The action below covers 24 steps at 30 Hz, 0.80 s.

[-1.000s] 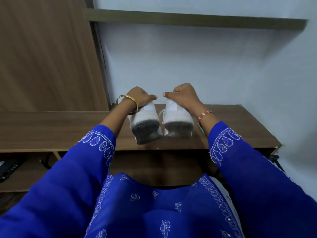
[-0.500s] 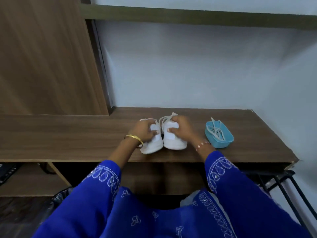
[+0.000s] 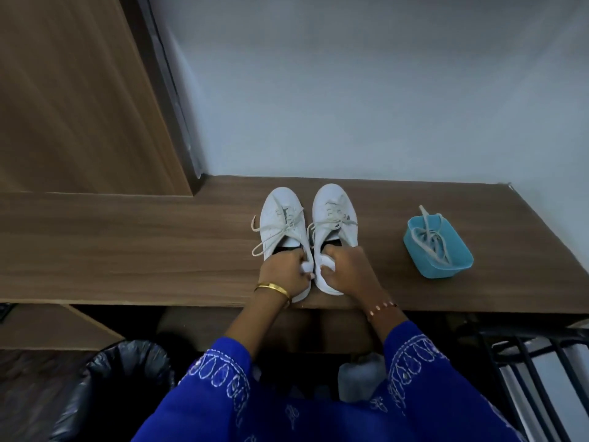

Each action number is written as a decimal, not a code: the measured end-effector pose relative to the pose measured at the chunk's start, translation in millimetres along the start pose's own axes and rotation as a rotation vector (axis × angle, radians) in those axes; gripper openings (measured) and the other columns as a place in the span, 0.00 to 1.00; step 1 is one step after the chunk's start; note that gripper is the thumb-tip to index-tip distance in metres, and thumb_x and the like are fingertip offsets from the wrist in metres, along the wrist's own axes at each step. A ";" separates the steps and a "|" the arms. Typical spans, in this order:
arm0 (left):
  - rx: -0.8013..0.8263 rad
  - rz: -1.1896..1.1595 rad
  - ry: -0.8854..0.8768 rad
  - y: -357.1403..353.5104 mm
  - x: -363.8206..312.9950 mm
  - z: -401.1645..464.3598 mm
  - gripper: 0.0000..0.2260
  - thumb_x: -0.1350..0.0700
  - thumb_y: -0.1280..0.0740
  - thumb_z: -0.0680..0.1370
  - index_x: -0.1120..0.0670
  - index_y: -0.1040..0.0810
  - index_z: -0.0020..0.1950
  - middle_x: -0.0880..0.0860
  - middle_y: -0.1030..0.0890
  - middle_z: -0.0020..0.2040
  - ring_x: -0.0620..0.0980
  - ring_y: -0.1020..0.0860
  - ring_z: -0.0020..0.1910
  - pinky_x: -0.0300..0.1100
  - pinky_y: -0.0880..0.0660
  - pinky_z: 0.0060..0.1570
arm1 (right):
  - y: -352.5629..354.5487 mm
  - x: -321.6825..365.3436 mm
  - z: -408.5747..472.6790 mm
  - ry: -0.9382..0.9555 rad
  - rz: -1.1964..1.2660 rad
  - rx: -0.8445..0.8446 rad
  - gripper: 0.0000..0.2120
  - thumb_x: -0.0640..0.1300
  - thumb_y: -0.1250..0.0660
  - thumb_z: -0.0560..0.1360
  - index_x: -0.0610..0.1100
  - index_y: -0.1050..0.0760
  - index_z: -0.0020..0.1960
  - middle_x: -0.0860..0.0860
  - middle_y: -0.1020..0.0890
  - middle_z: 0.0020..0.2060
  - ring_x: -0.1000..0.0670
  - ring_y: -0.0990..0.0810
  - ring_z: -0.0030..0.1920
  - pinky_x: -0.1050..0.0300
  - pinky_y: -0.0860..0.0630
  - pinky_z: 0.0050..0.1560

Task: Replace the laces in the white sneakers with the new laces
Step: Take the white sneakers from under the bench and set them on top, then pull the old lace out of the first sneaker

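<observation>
I have both white sneakers standing side by side on the wooden desk (image 3: 159, 244), toes pointing to 12 o'clock toward the wall, soles flat on the surface. My left hand (image 3: 283, 272) grips the heel of the left sneaker (image 3: 280, 218), fingers curled over the collar at the back. My right hand (image 3: 347, 269) does the same on the heel of the right sneaker (image 3: 334, 212), thumb and fingers wrapped round the heel cup. The two hands sit close together, almost touching at the inner sides of the shoes. Both heels are near the desk's front edge at 6 o'clock. The old laces (image 3: 271, 231) are threaded through both shoes, loose ends trailing out toward 9 o'clock on the left one and across the gap between the pair. At 3 o'clock from the shoes, well apart from them, a blue tray (image 3: 459, 266) holds the new laces (image 3: 430, 240) in a loose tangle, one end sticking up over its far rim. A black bin bag (image 3: 105, 384) shows below the desk at 7 o'clock
</observation>
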State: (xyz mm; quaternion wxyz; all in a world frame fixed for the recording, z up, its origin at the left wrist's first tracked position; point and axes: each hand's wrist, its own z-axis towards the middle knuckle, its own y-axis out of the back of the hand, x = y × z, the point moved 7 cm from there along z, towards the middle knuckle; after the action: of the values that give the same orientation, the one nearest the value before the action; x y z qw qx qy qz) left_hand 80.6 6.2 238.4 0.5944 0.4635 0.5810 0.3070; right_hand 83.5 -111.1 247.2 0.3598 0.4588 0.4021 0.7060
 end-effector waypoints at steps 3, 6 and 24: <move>0.075 0.068 0.014 -4.2 -1.8 8.0 0.13 0.51 0.35 0.76 0.59 0.24 0.55 0.58 0.21 0.54 0.56 0.24 0.55 0.42 0.31 0.46 | -3.7 1.7 1.8 0.019 -0.020 -0.067 0.09 0.47 0.34 0.61 0.41 0.28 0.29 0.48 0.25 0.22 0.45 0.26 0.22 0.59 0.35 0.29; 0.155 0.135 0.028 -9.0 -0.7 16.0 0.12 0.52 0.38 0.76 0.60 0.23 0.51 0.58 0.20 0.52 0.57 0.23 0.53 0.42 0.33 0.43 | -8.3 -1.4 3.3 0.010 0.001 -0.115 0.11 0.48 0.35 0.63 0.42 0.31 0.28 0.48 0.27 0.21 0.46 0.28 0.22 0.60 0.38 0.30; 0.156 0.234 -0.067 -9.2 -1.9 9.9 0.14 0.48 0.38 0.76 0.58 0.23 0.49 0.56 0.20 0.50 0.56 0.23 0.52 0.43 0.29 0.46 | -15.9 1.4 -2.3 0.001 -0.181 0.001 0.21 0.44 0.19 0.50 0.45 0.33 0.24 0.50 0.28 0.18 0.49 0.28 0.19 0.64 0.41 0.29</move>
State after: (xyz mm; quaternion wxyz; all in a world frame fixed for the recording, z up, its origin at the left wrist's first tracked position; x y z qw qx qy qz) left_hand 88.4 -1.0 229.7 0.5359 0.5828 0.5249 0.3124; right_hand 83.1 -103.8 232.8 0.4217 0.4204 0.4426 0.6705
